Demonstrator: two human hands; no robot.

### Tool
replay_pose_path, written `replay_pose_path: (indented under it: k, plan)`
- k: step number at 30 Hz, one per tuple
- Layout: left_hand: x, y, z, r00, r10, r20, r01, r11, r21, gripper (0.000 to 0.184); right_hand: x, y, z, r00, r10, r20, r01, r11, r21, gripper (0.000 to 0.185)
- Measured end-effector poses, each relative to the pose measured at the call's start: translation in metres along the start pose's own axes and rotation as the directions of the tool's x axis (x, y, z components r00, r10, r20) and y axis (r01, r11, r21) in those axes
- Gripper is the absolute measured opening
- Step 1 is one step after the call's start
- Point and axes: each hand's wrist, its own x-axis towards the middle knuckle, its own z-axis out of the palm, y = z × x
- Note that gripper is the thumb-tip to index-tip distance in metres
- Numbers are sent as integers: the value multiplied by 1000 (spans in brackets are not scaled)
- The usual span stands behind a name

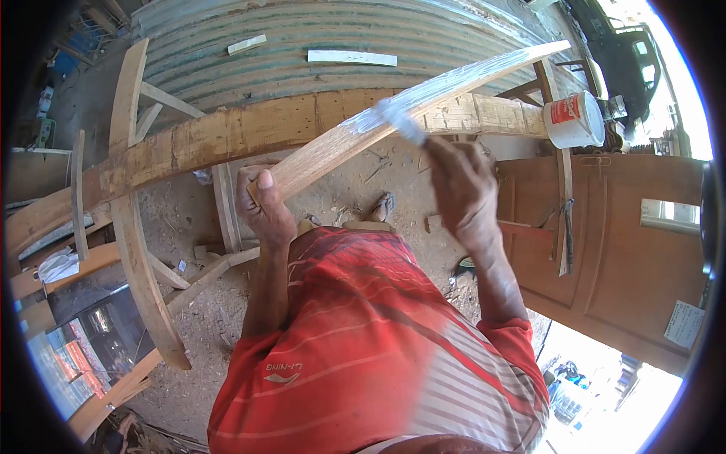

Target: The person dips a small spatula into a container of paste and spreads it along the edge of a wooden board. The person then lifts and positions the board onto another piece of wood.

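My left hand (268, 208) grips the near end of a wooden plank (321, 160), thumb on top. The plank slants up to the right across a thick wooden beam (249, 127). White paint covers much of its far part, while the part nearer my left hand is bare wood. In my right hand (465, 185) is a paintbrush (402, 122), blurred by motion. Its pale bristles are at the plank's surface, near where the white coat ends. A white bucket with a red label (575, 121) stands at the beam's right end.
Wooden legs (147, 291) prop the beam at the left. Two short pale wood strips (352, 57) lie on corrugated metal sheeting (272, 72) beyond it. A brown panelled door (563, 250) is at the right, with pincers-like tools (567, 227) hanging nearby. Wood scraps litter the dirt floor.
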Motion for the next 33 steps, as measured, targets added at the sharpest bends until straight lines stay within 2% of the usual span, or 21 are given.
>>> replay_pose_path:
  k: [1, 4, 5, 7, 10, 12, 14, 17, 19, 20, 22, 23, 24, 26, 28, 31, 32, 33]
  plan:
    - [0, -1, 1, 1000, 9, -9, -9, 1000, 23, 35, 0, -17, -5, 994, 80, 76, -86, 994, 70, 32]
    - [0, 2, 0, 1000, -10, -8, 11, 999, 42, 37, 3, 5, -10, 994, 59, 89, -56, 998, -43, 31]
    - [-2, 1, -1, 999, -37, -16, 37, 998, 56, 38, 5, 22, -13, 994, 77, 73, -74, 996, -46, 31]
    - [-6, -4, -3, 996, -87, -35, 89, 992, 84, 40, 15, 59, -20, 990, 139, 37, -130, 972, -196, 25]
    - [-5, -4, 2, 989, -120, -85, 124, 991, 44, 42, 28, 134, -27, 983, 175, -55, -183, 958, -222, 19]
    - [-5, -5, 1, 994, -74, -78, 82, 992, 99, 44, 39, 173, -36, 978, 183, -104, -206, 935, -289, 17]
    - [-3, -7, 0, 996, -48, -82, 58, 990, 130, 46, 47, 197, -44, 945, 279, -171, -320, 898, -301, 18]
    - [-2, -8, 4, 992, -53, -114, 69, 988, 138, 50, 48, 219, -46, 971, 139, -196, -186, 951, -247, 17]
    - [-2, -7, 5, 988, -77, -135, 97, 984, 150, 51, 41, 204, -41, 986, 161, -47, -167, 971, -169, 16]
    - [-3, -9, 4, 985, -89, -146, 107, 987, 121, 51, 36, 185, -35, 989, 144, -26, -145, 987, -65, 17]
    - [-5, -18, 2, 978, -115, -171, 127, 990, 60, 51, 27, 139, -35, 980, 144, 135, -153, 987, 56, 20]
    - [-6, -19, 1, 978, -104, -180, 119, 990, 72, 51, 23, 121, -35, 966, 118, 230, -126, 992, 20, 22]
    - [-6, -21, 1, 978, -92, -186, 109, 991, 82, 51, 22, 107, -38, 967, 67, 246, -103, 985, 140, 28]
    - [-5, -22, 0, 979, -109, -174, 121, 991, 63, 53, 25, 102, -40, 973, -11, 229, -48, 967, 251, 32]
    - [-7, -22, -4, 975, -167, -146, 171, 985, 16, 58, 29, 127, -42, 983, 28, 180, -52, 990, 128, 33]
    - [-7, -21, -2, 964, -190, -186, 192, 981, -11, 56, 39, 197, -45, 994, 75, 74, -75, 997, -10, 30]
    - [-7, -25, -7, 965, -188, -182, 189, 982, -11, 56, 41, 224, -50, 986, 159, 55, -155, 986, -67, 28]
    - [-8, -33, -14, 966, -185, -180, 186, 982, -11, 55, 49, 252, -60, 997, 76, 25, -74, 993, -96, 26]
